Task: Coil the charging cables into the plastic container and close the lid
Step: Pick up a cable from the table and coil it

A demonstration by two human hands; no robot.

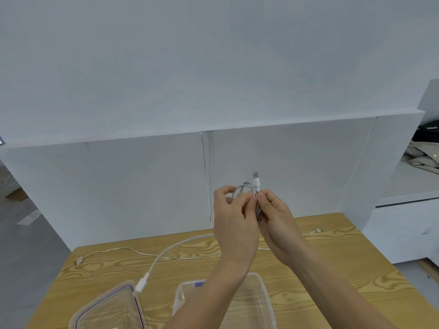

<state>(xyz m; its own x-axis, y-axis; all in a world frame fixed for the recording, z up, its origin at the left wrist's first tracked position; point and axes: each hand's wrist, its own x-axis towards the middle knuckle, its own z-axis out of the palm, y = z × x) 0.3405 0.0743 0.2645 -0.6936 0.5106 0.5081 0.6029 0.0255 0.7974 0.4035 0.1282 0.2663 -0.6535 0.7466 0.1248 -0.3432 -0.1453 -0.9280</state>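
Just above the table (332,269), the left hand (234,219) is curling round the loops of a cable (244,186) while the right hand (279,224) is pinching them under the plug (256,180), likely so the coil cannot spring. Its tail (166,252) is trailing toward the lid (111,305); the container (266,298) is sitting open below.

Likely a bare workroom: a wood-grain table (332,269) fenced by plain white partition panels (142,186) over grey floor (23,257).
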